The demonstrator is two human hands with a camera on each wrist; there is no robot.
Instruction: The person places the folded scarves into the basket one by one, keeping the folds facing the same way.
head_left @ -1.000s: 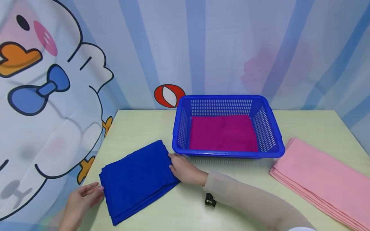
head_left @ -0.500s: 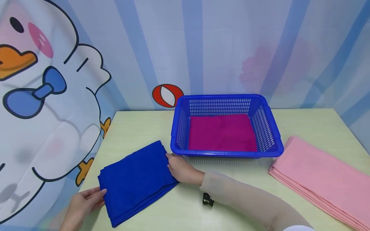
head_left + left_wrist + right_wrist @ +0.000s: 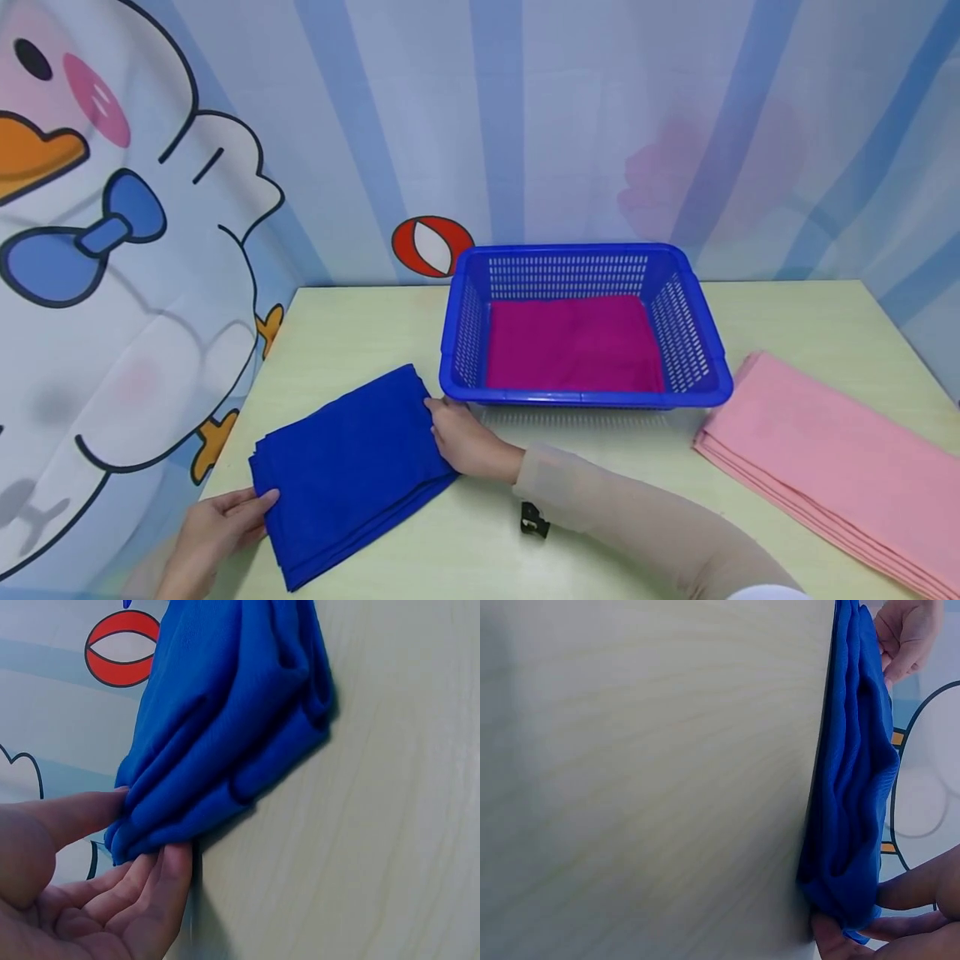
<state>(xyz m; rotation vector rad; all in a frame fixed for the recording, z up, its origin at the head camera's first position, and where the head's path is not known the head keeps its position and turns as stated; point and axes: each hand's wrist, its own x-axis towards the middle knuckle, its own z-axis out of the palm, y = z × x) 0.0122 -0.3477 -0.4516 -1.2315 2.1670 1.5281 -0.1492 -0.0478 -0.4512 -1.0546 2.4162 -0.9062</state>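
A folded blue cloth [image 3: 348, 471] lies at an angle on the left part of the table, its layers stacked. At its left edge my left hand [image 3: 217, 533] pinches the fold; the left wrist view shows the thumb [image 3: 86, 814] on top and fingers [image 3: 161, 889] beneath. My right hand [image 3: 472, 443] holds the opposite edge, near the basket's front left corner. In the right wrist view, that hand's thumb and fingers [image 3: 911, 926] grip the blue cloth [image 3: 855, 772] from above and below.
Behind the cloth stands a blue plastic basket [image 3: 585, 398] with a folded magenta cloth [image 3: 573, 343] in it. A folded pink cloth [image 3: 832, 467] lies at the right. The pale table [image 3: 360, 329] meets a printed curtain [image 3: 562, 125] at the back and left.
My left hand has shifted slightly right, bringing its thumb over the blue cloth's left edge. The right hand keeps its hold, and the head view has drifted a little.
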